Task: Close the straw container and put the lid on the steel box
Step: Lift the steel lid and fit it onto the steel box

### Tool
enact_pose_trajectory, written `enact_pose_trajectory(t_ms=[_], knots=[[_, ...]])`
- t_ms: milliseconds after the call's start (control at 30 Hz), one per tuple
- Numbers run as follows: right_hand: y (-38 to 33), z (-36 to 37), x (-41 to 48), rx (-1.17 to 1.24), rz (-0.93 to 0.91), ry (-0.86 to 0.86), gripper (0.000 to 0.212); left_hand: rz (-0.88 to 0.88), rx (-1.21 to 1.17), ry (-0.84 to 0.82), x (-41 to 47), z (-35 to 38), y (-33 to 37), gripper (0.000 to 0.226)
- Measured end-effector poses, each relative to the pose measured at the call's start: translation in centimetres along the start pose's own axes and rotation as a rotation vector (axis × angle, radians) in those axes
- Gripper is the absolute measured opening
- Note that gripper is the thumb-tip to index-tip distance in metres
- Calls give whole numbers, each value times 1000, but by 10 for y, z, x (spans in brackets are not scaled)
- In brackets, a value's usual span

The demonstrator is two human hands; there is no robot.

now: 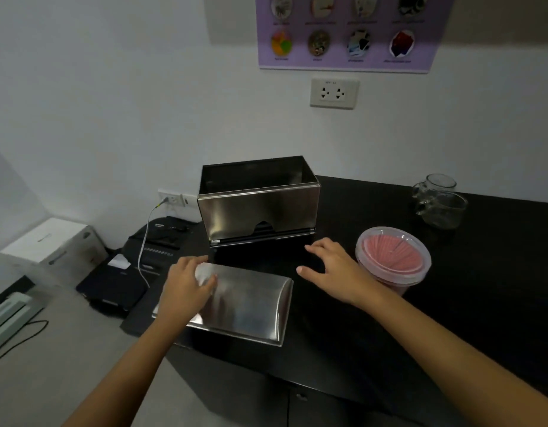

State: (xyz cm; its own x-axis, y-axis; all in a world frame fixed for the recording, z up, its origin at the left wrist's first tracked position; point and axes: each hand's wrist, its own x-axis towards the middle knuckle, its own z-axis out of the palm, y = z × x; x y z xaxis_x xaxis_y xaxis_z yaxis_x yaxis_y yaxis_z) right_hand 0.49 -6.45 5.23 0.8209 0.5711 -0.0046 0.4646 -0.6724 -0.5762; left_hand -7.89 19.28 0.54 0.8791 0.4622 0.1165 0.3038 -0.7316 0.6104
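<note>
An open-topped steel box (pixel 260 211) stands on the black counter (pixel 451 288) near the wall. Its curved steel lid (pixel 251 306) lies flat on the counter in front of it. My left hand (pixel 186 288) rests on the lid's left end, fingers curled over the far edge. My right hand (pixel 331 269) hovers with fingers spread between the lid and the box, touching neither. To its right stands a clear round container of pink straws (pixel 393 257) with a clear lid on top.
Two glass jugs (pixel 439 201) stand at the back right of the counter. A dark printer-like machine (pixel 149 254) with a white cable sits left of the counter, a white box (pixel 54 241) beyond it. Wall sockets are above.
</note>
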Motion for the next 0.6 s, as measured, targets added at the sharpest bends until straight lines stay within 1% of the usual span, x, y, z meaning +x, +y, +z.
enact_pose_trajectory(t_ms=[67, 133, 200, 267, 367, 467, 600], knots=[[7, 11, -1, -23, 100, -79, 67, -115, 17, -22, -4, 1, -10, 60], [9, 26, -3, -49, 181, -156, 70, -239, -4, -82, -2, 1, -22, 74], [6, 45, 0, -73, 243, -160, 69, -298, 16, -168, 9, 0, -36, 83], [4, 56, 1, -81, 301, -130, 67, -298, 91, -232, 20, 0, -42, 87], [6, 68, 2, -63, 367, -120, 66, -271, 187, -282, 30, 1, -44, 90], [5, 81, 1, 3, 397, -119, 65, -248, 230, -320, 36, 0, -45, 89], [-3, 97, 3, 65, 414, -70, 64, -243, 275, -348, 39, -1, -42, 89]])
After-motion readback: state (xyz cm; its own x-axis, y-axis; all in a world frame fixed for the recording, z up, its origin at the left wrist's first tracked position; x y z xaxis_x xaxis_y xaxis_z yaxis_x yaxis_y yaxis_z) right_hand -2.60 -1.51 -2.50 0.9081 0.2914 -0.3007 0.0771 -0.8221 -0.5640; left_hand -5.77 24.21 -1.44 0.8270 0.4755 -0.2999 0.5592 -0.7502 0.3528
